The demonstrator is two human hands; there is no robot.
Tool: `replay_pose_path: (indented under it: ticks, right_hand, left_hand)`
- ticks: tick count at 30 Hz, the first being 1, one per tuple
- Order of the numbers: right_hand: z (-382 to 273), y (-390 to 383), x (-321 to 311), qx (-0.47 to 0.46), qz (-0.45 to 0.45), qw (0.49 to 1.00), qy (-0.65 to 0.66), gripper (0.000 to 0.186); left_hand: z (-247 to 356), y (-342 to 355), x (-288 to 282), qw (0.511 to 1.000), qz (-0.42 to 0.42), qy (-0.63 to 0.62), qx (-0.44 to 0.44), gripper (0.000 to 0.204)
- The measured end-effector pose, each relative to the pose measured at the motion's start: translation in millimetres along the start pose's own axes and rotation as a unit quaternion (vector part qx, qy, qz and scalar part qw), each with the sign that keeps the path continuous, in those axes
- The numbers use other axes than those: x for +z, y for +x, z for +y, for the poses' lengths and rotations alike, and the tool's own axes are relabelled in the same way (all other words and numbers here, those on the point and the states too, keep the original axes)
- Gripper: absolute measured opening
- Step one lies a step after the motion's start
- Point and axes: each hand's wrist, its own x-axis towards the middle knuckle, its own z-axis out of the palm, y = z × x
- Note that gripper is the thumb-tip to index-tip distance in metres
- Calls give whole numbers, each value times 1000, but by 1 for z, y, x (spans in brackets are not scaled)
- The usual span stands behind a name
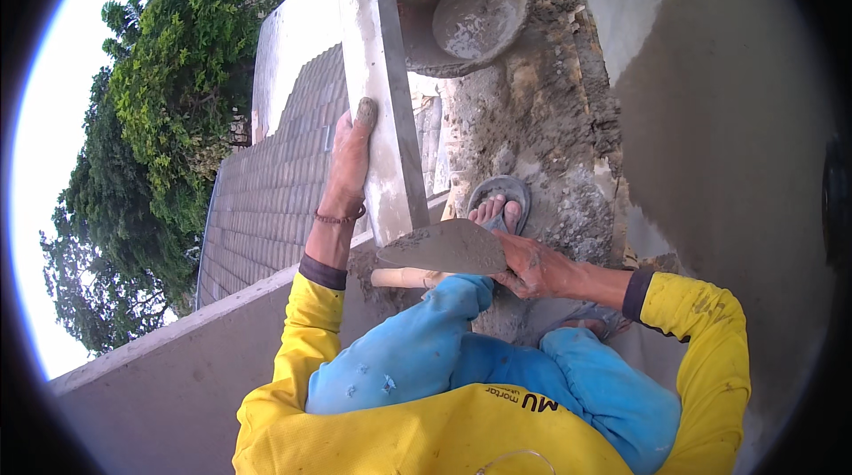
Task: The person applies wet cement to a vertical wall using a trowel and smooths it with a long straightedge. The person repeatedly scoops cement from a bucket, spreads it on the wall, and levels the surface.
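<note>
My left hand is wrapped round the edge of a long, pale grey, mortar-smeared straightedge bar, which runs up from near my knees. My right hand is closed on a trowel, its grey, dirty pointed blade lying across the lower end of the bar. Below the blade shows a pale wooden cylinder; I cannot tell whether it is the trowel's handle. My blue-trousered leg and a sandaled foot are just beside the trowel.
A mortar-caked bucket sits at the top. A rough, mortar-covered ledge runs beneath me, beside a smooth grey surface on the right. A low parapet borders the left, with a tiled roof and trees beyond.
</note>
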Motion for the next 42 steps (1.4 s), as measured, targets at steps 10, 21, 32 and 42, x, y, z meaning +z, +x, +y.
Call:
replay_pose_path:
  ticks: [10, 21, 32, 42]
  right_hand:
    - [-38, -13, -10, 82, 102, 987, 96, 43]
    - [-29, -4, -1, 42, 147, 988, 12, 49]
    - [-33, -4, -3, 24, 189, 982, 5, 37]
    - [-23, -5, -4, 28, 102, 994, -26, 62]
  left_hand:
    - [30, 54, 11, 996, 26, -72, 47, 52]
    - [27, 52, 4, 992, 25, -112, 49, 51]
    - [15, 53, 9, 991, 10, -132, 32, 53]
    - [21, 51, 13, 990, 40, -132, 31, 51]
